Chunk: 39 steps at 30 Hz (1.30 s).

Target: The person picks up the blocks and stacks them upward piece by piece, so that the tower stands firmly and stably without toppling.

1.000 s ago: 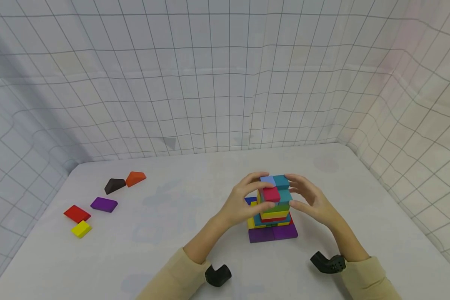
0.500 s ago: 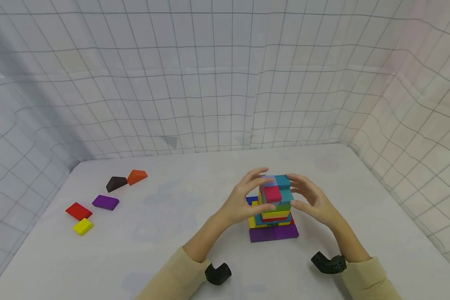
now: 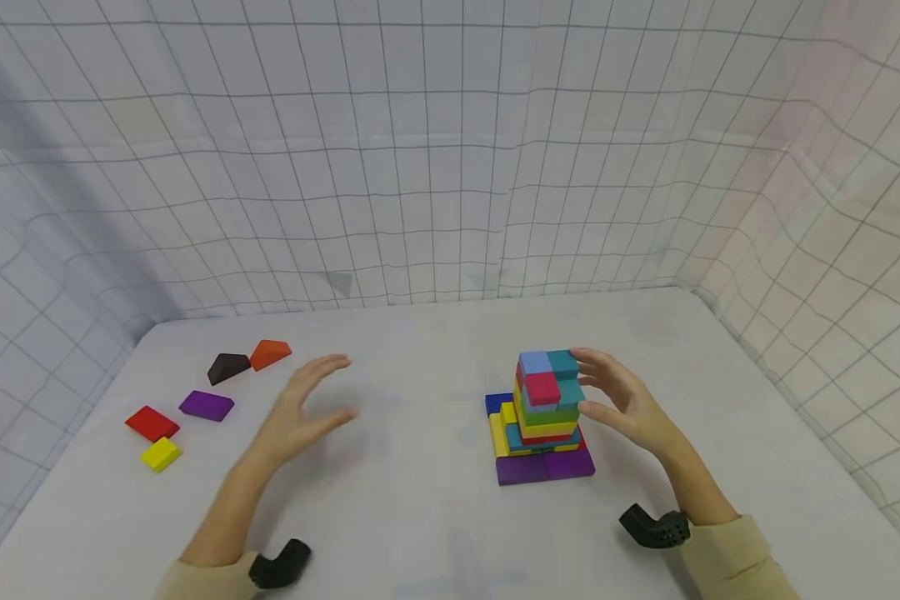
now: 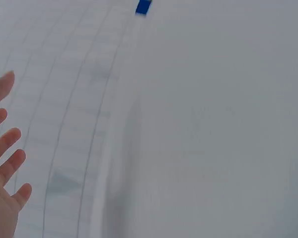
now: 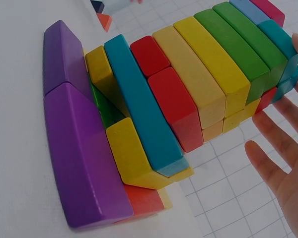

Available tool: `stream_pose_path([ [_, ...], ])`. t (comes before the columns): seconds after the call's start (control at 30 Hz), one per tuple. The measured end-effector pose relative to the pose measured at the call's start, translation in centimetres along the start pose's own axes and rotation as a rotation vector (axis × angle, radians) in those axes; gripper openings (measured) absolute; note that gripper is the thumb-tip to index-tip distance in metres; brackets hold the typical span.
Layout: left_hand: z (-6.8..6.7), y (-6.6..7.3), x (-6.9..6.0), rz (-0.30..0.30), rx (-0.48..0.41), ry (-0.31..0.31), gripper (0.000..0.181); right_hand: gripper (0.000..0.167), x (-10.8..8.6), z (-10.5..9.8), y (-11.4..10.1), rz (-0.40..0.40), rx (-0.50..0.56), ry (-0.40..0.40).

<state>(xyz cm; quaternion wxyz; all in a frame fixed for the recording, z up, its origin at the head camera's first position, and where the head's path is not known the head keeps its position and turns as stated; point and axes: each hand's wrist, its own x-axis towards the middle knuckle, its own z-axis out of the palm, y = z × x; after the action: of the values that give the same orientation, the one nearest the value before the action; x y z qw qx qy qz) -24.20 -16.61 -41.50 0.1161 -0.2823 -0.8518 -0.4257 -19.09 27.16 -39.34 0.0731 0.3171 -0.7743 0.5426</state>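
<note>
A stepped tower of colored blocks point(image 3: 551, 417) stands right of the table's middle. Purple blocks point(image 5: 82, 158) form the front of its base, with teal, red, yellow and green layers above. Pale blue, teal and crimson blocks point(image 3: 543, 388) top it. At the tower's upper right side is my right hand point(image 3: 624, 402); its spread fingers are at the upper blocks, and exact contact is hard to tell. My left hand point(image 3: 288, 423) is over the table well left of the tower, thumb and fingers apart, holding nothing. In the left wrist view its fingers point(image 4: 10, 166) are spread.
On the left lie loose blocks: a red one point(image 3: 152, 424), a yellow one point(image 3: 161, 454), a purple one point(image 3: 207, 405), a black one point(image 3: 228, 367) and an orange one point(image 3: 270, 353). A gridded white curtain point(image 3: 435, 167) encloses the table's back and sides.
My left hand has left the tower's top and moved far left, uncovering the crimson and pale blue blocks. My right hand has stayed beside the tower, which stands as before.
</note>
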Motion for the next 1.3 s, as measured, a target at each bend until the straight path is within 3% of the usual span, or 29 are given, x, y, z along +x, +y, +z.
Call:
stream_pose_path([
  [0.13,-5.0,-3.9,-4.0,-0.115,0.152,0.038,0.061,0.060,0.1,0.0,0.0,0.009,-0.001,0.002],
  [0.23,-8.0,-6.3,-7.3,-0.183,0.239,0.104,0.056,0.060,0.0,-0.1,0.0,0.015,-0.002,0.003],
  [0.37,-10.7,-8.6,-11.3,-0.293,0.377,0.196,0.053,0.061,-0.1,0.0,0.0,0.021,-0.007,0.005],
  [0.47,-11.8,-9.5,-13.1,-0.407,0.440,0.190,0.058,0.061,-0.1,0.0,-0.1,0.023,-0.009,0.006],
  [0.5,-12.1,-9.7,-13.4,-0.456,0.458,0.167,0.061,0.060,-0.1,0.0,-0.1,0.021,-0.008,0.006],
  [0.57,-12.3,-9.9,-13.8,-0.477,0.459,0.160,0.057,0.060,-0.1,0.0,-0.1,0.015,-0.006,0.005],
  [0.63,-12.2,-10.0,-13.9,-0.473,0.466,0.167,0.050,0.060,-0.1,0.0,0.0,0.010,-0.003,0.004],
  [0.77,-11.7,-10.0,-13.9,-0.397,0.466,0.227,0.041,0.060,-0.1,0.0,0.0,0.008,-0.005,0.003],
  [1.1,-10.7,-9.5,-13.6,-0.408,0.491,0.270,0.040,0.061,-0.1,-0.1,0.0,0.018,-0.009,0.005],
  [1.2,-10.3,-9.1,-13.1,-0.363,0.456,0.284,0.039,0.061,-0.1,0.0,0.0,0.021,-0.012,0.005],
  [1.3,-9.7,-8.2,-12.0,-0.277,0.378,0.305,0.036,0.061,-0.1,0.0,0.0,0.021,-0.013,0.005],
])
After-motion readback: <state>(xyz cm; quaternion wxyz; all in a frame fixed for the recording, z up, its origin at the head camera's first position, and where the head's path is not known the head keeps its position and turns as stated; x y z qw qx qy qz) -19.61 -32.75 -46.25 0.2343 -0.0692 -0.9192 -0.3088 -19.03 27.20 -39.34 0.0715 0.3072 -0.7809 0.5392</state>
